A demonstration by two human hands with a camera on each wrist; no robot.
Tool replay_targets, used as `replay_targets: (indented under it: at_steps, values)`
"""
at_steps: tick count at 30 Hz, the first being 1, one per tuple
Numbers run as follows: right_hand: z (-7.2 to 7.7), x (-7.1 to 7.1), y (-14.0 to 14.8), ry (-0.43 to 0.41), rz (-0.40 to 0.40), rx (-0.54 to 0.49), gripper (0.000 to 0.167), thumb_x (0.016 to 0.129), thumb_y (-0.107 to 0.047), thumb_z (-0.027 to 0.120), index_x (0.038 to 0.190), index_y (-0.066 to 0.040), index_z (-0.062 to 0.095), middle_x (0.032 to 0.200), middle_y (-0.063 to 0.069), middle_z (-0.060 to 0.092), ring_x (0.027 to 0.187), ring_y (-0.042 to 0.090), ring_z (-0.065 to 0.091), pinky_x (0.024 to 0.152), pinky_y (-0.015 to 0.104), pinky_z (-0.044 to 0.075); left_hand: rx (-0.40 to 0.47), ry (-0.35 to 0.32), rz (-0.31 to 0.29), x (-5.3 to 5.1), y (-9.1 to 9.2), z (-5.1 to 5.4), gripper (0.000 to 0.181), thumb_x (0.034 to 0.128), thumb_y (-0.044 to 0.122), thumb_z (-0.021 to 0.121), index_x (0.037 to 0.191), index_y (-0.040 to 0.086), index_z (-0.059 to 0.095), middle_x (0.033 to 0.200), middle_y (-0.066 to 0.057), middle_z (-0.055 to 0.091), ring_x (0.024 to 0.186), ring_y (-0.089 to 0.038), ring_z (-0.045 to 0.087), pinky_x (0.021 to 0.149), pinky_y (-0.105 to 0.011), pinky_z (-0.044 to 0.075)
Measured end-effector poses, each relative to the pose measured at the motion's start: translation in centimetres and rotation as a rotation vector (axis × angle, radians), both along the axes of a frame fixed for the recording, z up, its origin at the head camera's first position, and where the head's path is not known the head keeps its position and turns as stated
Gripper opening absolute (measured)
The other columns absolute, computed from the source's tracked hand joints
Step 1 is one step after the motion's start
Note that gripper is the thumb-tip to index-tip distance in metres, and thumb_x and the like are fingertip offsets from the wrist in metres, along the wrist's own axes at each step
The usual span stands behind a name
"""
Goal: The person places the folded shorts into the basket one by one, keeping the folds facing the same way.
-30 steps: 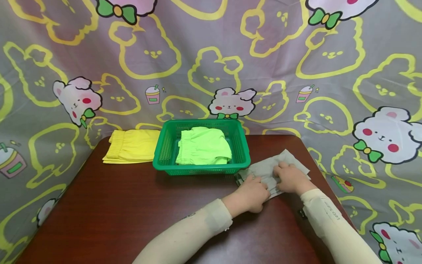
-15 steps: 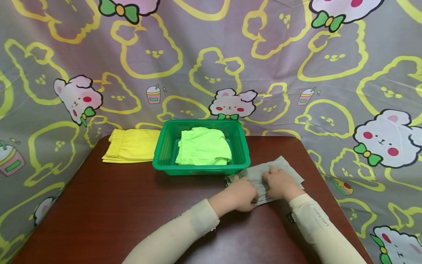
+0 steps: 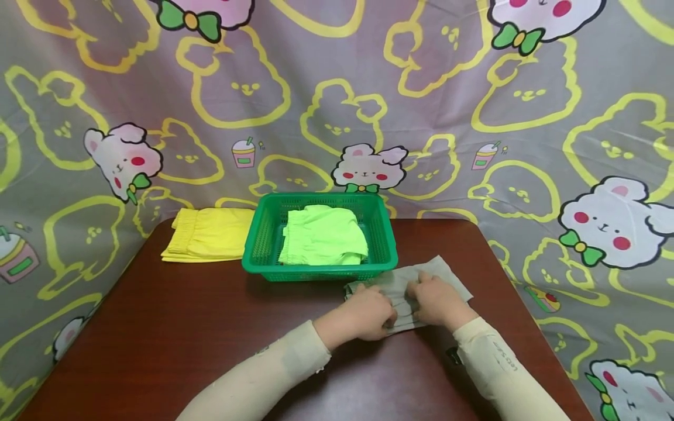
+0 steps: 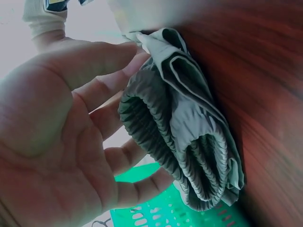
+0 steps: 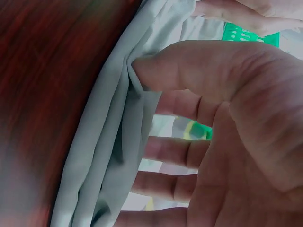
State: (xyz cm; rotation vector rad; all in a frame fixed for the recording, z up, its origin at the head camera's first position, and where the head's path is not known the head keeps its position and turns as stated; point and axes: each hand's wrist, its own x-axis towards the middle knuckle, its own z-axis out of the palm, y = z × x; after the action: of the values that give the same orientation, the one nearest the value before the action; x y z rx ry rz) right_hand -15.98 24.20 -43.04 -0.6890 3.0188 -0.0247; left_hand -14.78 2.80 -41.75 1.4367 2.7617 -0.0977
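Observation:
Folded grey shorts (image 3: 399,286) with a gathered elastic waistband lie on the table, just in front of the basket's right corner. My left hand (image 3: 363,313) holds their waistband side; in the left wrist view the thumb and fingers touch the upper layers of the shorts (image 4: 175,123). Towards the other end, my right hand (image 3: 437,299) grips the cloth, its thumb pressed against a fold in the right wrist view and its fingers across the far face. Both palms stand off the cloth. Parts of the shorts are hidden under the hands.
A green plastic basket (image 3: 318,273) stands at the back of the brown table (image 3: 174,339), with folded neon-green shorts (image 3: 323,237) in it. Folded yellow shorts (image 3: 210,235) lie left of the basket. A patterned cloth curtain (image 3: 447,123) hangs behind the table and down its sides.
Both hands have moved left and slightly nearer to me, and the grey shorts have slid along the table with them. The basket and the yellow shorts have stayed put.

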Motion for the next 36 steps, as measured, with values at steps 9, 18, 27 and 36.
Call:
replay_targets:
  at_steps: [9,18,27,36]
  values:
    - [0.6,0.8,-0.9,0.030,0.045,-0.076,0.023,0.068,-0.012,0.086,0.082,-0.020,0.069,0.081,0.003,0.052,0.065,0.022,0.052,0.055,0.037,0.045,0.019,-0.032,-0.003,0.0,-1.6,-0.2,0.007,0.0878,0.031,0.074,0.089,0.038,0.077,0.092,0.019,0.068,0.094,-0.016,0.057,0.086,-0.053,0.051]
    - [0.4,1.2,-1.9,0.038,0.037,-0.062,0.024,0.068,-0.020,0.090,0.078,-0.022,0.069,0.079,0.001,0.052,0.066,0.021,0.052,0.055,0.036,0.044,0.029,-0.045,-0.002,0.1,-2.9,-0.1,0.010,0.0885,0.030,0.074,0.092,0.038,0.078,0.094,0.020,0.068,0.095,-0.015,0.057,0.088,-0.054,0.051]
    - [0.5,1.6,-3.1,0.056,0.071,-0.060,0.026,0.069,-0.025,0.092,0.073,-0.022,0.066,0.072,-0.002,0.048,0.065,0.017,0.050,0.051,0.033,0.040,0.022,-0.074,0.005,0.2,-4.4,0.0,0.009,0.0909,0.029,0.073,0.091,0.037,0.078,0.095,0.021,0.067,0.099,-0.016,0.058,0.095,-0.061,0.050]
    - [0.5,1.7,-4.2,0.051,0.103,-0.066,0.022,0.070,-0.025,0.090,0.074,-0.022,0.069,0.071,-0.003,0.048,0.067,0.016,0.051,0.053,0.032,0.040,0.034,-0.089,0.026,0.3,-6.0,-0.1,0.022,0.0939,0.018,0.069,0.094,0.038,0.079,0.100,0.022,0.069,0.101,-0.014,0.058,0.095,-0.060,0.050]
